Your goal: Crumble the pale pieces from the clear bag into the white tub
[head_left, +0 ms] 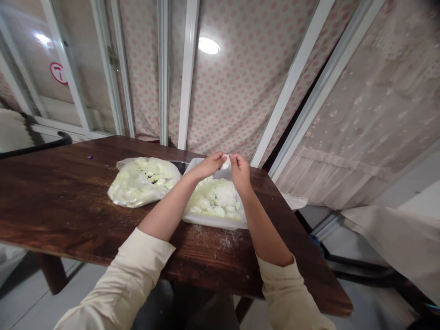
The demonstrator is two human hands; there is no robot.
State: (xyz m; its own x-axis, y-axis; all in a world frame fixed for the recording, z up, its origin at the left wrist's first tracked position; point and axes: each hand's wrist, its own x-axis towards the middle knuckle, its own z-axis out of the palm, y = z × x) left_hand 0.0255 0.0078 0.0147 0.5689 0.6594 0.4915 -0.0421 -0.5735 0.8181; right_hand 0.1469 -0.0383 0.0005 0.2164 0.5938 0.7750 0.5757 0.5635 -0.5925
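Above the far side of a white tub (215, 221), my left hand (212, 164) and my right hand (240, 170) meet around a small white cauliflower floret (226, 162). Fingers of both hands are closed on it, one hand at each side. Below them, the tub holds a heap of white cauliflower pieces (216, 197). Left of the tub lies a clear plastic bag (132, 195) with pale green and white vegetable pieces inside. Part of a dark round vessel (180, 166) shows behind my left forearm, its contents hidden.
The dark wooden table (79, 197) carries white crumbs (222, 240) in front of the tub. A small purple object (90, 157) lies at the far left. Glass panels with dotted curtains (237, 91) stand right behind the table. A chair (44, 140) is at the left.
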